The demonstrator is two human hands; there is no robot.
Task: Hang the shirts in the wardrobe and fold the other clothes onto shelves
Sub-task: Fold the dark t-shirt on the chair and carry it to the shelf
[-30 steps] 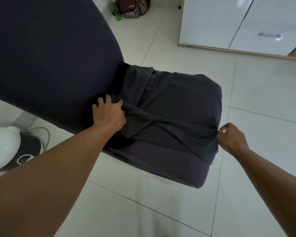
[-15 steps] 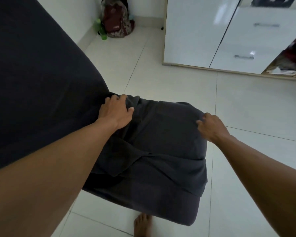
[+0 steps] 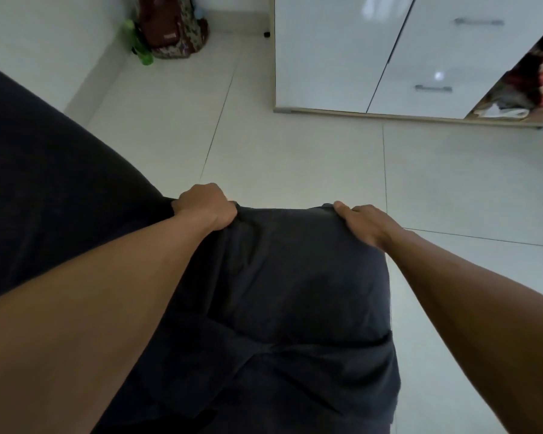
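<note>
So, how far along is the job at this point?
Done: some clothes lie in the open wardrobe. In hand: the left hand and right hand grip the far edge of a dark garment, spread out away from the wardrobe. Left: fold or hang it, then store it.

You're seeing it all from one wide-angle camera on your head, tilted forward and down along both forearms. It sits close: your left hand [image 3: 206,206] and right hand [image 3: 365,225] fill mid-frame over the dark grey fabric garment [image 3: 295,292]. Ahead, the lens takes in the pale glossy tiled floor [image 3: 295,151], and the white glossy wardrobe [image 3: 326,51] bends across the top right edge.
</note>
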